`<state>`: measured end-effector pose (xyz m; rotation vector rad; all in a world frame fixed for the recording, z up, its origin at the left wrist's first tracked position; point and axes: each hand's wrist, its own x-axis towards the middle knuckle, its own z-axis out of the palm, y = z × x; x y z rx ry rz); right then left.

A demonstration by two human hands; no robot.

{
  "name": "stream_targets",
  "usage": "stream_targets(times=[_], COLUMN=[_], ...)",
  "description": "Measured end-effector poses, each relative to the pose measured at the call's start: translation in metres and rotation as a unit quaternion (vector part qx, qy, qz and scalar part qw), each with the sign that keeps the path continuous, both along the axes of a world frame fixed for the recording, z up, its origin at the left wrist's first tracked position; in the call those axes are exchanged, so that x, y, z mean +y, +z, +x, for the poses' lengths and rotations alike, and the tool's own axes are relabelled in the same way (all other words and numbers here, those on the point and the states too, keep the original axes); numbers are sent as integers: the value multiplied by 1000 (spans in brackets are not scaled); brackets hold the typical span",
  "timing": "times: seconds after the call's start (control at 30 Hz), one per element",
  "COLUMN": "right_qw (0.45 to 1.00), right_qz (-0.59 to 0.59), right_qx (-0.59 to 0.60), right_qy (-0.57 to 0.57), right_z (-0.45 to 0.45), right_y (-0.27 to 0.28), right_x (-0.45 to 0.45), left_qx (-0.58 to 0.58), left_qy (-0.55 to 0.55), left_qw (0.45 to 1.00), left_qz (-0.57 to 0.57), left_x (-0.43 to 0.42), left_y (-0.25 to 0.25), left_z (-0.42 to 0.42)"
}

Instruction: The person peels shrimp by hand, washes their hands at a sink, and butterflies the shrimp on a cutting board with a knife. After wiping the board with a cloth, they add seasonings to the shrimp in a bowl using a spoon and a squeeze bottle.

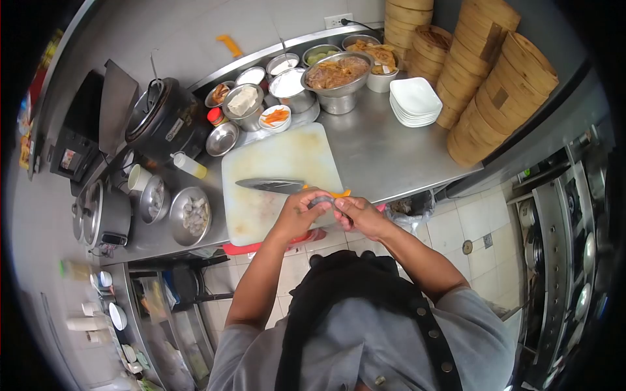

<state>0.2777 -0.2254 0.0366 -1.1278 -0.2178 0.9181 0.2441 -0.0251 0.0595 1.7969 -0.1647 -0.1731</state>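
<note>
My left hand (pixel 302 214) and my right hand (pixel 358 215) meet over the near edge of the white cutting board (pixel 280 153). Both have their fingers closed on a small grey shrimp (pixel 320 201), partly covered by the fingertips. Just beyond my hands, a knife (pixel 270 186) lies across the board, its blade pointing left and its orange handle partly behind my fingers. To the left of the board, a steel bowl (pixel 175 225) contains several greyish shrimps (pixel 195 216). A smaller tilted bowl (pixel 161 202) beside it also has greyish pieces inside.
Behind the board stand steel bowls of food, including a large bowl of brown meat (pixel 337 72). White plates (pixel 415 101) are stacked right of them, near tall bamboo steamers (pixel 502 98). A squeeze bottle (pixel 189 165) and a black cooker (pixel 168 124) stand left.
</note>
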Motion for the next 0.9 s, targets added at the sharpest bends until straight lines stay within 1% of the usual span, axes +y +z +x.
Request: stream_targets(times=[0.03, 0.07, 0.13, 0.27, 0.33, 0.4, 0.43, 0.47, 0.5, 0.57, 0.67, 0.73, 0.77, 0.83, 0.9], right_qw=[998, 998, 993, 987, 970, 971, 973, 973, 970, 967, 968, 982, 982, 992, 995], right_qz=[-33, -33, -47, -79, -147, -143, -139, -141, -154, -168, -176, -146, -148, -121, -102], right_qx=[-45, -43, -105, -138, -195, -189, -183, -182, -186, -189, -178, -121, -121, 12, -3], right_qy=[-7, -8, -2, -16, 11, -6, -23, -23, -20, -17, -6, -1, 0, -19, -22], right_z=[-1, -1, 0, -1, 0, -4, -7, -8, -9, -11, -15, -15, -14, -11, -11], right_y=[4, 4, 2, 3, 1, -2, -3, -6, -10, -11, -11, -13, -15, -19, -20], right_x=[-3, -5, -9, -17, -21, -21, -20, -20, -20, -21, -18, -15, -12, -4, 2], left_qx=[26, 52, 47, 55, 65, 76, 100, 122, 124, 175, 176, 174, 171, 164, 159], left_qy=[16, 33, 24, 13, 13, 13, 25, 38, 38, 40, 42, 43, 44, 55, 68], left_qw=[999, 996, 996, 997, 997, 996, 993, 988, 987, 980, 980, 980, 980, 981, 981], left_qz=[-33, -66, -66, -55, -45, -35, -62, -89, -91, -86, -86, -89, -90, -89, -85], left_x=[-2, -4, -6, -8, -7, -6, -8, -10, -10, -8, -4, 0, 1, 4, 8], left_y=[-1, -2, -2, -2, -8, -14, -14, -14, -13, -8, -16, -21, -25, -32, -35], left_z=[0, 0, 0, 0, -2, -4, -6, -7, -9, -10, -13, -11, -10, -8, -8])
